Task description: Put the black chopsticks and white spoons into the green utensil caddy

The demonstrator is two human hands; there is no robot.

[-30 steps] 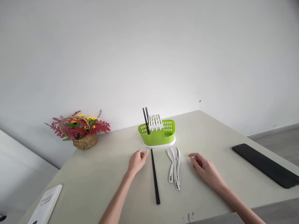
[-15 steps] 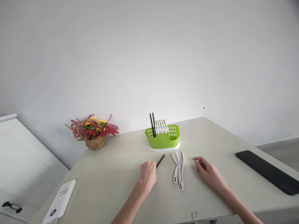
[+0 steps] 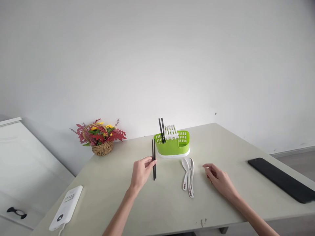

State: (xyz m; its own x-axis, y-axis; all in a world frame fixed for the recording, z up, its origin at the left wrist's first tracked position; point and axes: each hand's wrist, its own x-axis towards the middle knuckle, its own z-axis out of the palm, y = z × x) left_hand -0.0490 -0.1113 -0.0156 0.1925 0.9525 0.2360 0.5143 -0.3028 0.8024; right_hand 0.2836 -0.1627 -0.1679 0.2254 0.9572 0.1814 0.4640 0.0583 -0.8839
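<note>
"While the left hand (image 3: 141,172) is working above the table (image 3: 118,209), what is it gripping?"

"It is clamping a pair of black chopsticks (image 3: 154,172), pinching them near the middle between thumb and fingers. They are standing almost upright in the grip, side by side, in front of the left end of a green holder (image 3: 169,150). I cannot tell whether they are touching it."

"What is that holder carrying?"

"Some other chopsticks (image 3: 161,129) are standing in its left part, leaning slightly, and a white rack (image 3: 171,131) is sitting over the middle. The holder is resting on a white base (image 3: 173,156)."

"And the right hand (image 3: 218,178)?"

"Its fingers are curving loosely, keeping apart and clasping nothing. It is hovering or resting, I cannot tell which, just to the right of three white spoons (image 3: 188,173). Those are lying overlapped, their bowls pointing toward the holder."

"What is lying around them?"

"A wicker basket (image 3: 102,148) of red and yellow flowers (image 3: 98,132) is standing by the wall (image 3: 157,65) at the far left. A white power bank (image 3: 66,208) is lying near the left edge, a cable (image 3: 62,227) coming out of it, and a long black mat (image 3: 282,180) is lying on the right."
</note>
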